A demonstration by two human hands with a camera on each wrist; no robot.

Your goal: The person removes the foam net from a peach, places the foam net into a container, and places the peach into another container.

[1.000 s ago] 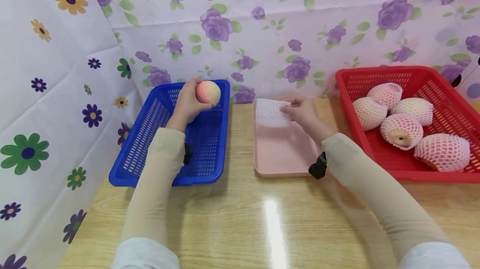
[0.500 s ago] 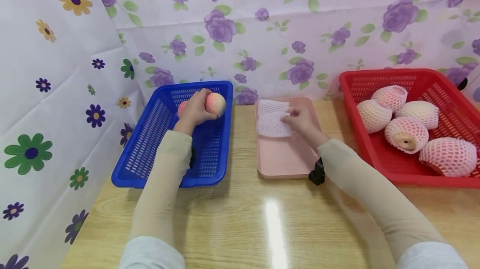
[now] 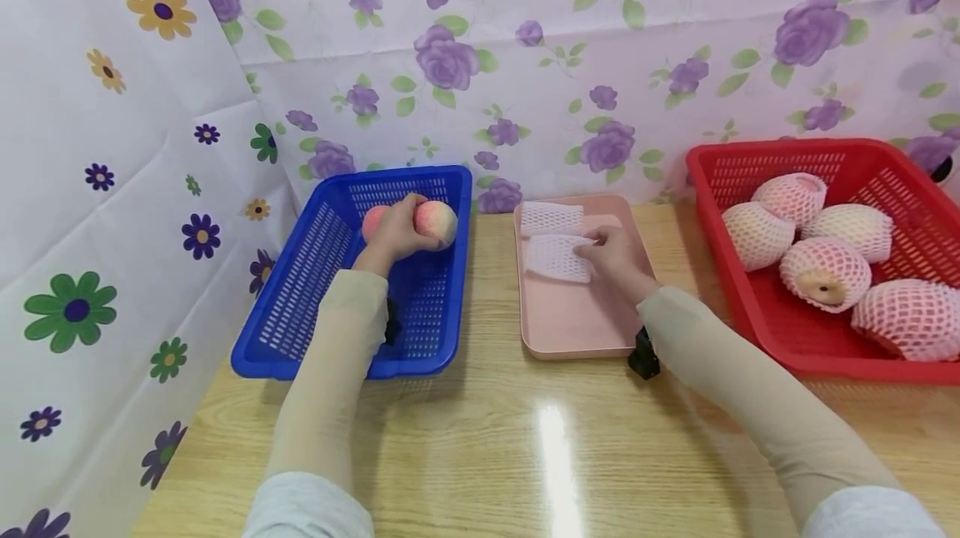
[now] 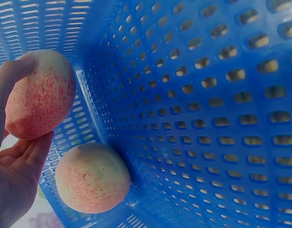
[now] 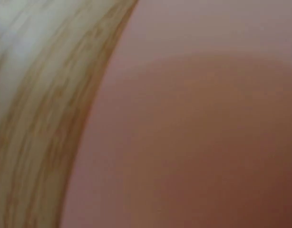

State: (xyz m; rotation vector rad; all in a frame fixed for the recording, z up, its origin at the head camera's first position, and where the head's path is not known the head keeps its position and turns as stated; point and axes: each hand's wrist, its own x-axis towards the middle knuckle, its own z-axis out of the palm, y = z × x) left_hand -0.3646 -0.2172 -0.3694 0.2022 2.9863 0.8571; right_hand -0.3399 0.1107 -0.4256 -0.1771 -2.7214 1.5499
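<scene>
My left hand [image 3: 398, 231] grips a pink-and-cream peach [image 3: 438, 223] inside the far part of the blue basket [image 3: 448, 305]. In the left wrist view the thumb lies over the top of this peach [image 4: 43, 90], and fingers support it below. A second peach [image 4: 92, 179] sits in the basket's corner beside it. Over the pink tray [image 3: 577, 326], my right hand [image 3: 617, 258] pinches the right edge of a white foam fruit net [image 3: 557, 259]. Another foam net [image 3: 551, 218] lies behind it at the tray's far end. The right wrist view is blurred, showing mostly tray and wood.
A red basket [image 3: 738, 305] on the right holds several fruits in foam nets [image 3: 825, 273]. Both baskets and the tray stand on a wooden table [image 3: 480, 438]. A flowered cloth [image 3: 525, 72] hangs behind and along the left.
My left hand has lowered the peach into the blue basket and shifted slightly right. My right hand has drawn the foam net nearer, uncovering the other net behind it.
</scene>
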